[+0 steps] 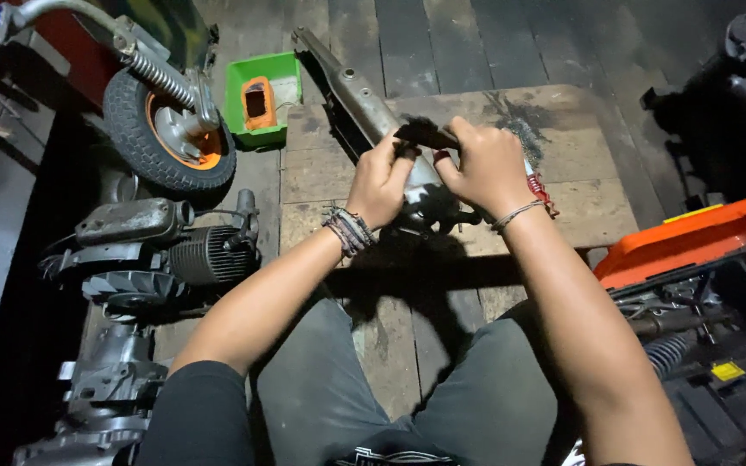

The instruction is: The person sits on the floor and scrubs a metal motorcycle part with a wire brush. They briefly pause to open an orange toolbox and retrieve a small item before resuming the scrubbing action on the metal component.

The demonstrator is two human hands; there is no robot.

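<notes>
Two hands at work over a wooden board (pixel 580 198) on the plank floor. Left hand (pixel 379 181) curled, fingers pinched on a dark rag (pixel 420 131); beaded bands at the wrist. Right hand (pixel 483 166) closed too, thumb and fingers gripping the same rag from the other side, a thin bracelet on its wrist. Rag pressed against a long grey metal arm (pixel 351 82), which runs from the board's far left corner, slanting down toward its middle, the dark lower end (pixel 429 207) tucked under both hands. Red spring (pixel 540 187) just right of the right hand, on the board. Green tray (pixel 262 99) beyond the board's far left corner, an orange part (pixel 258 102) inside it. Small wheel (pixel 168 131) with orange hub left of the tray, a coil spring (pixel 159 76) above it. Engine (pixel 153 250) with cooling fins near the board's left edge, well apart from the hands. Orange panel (pixel 692 237) off the right edge, over a black case (pixel 718 345) of parts.
</notes>
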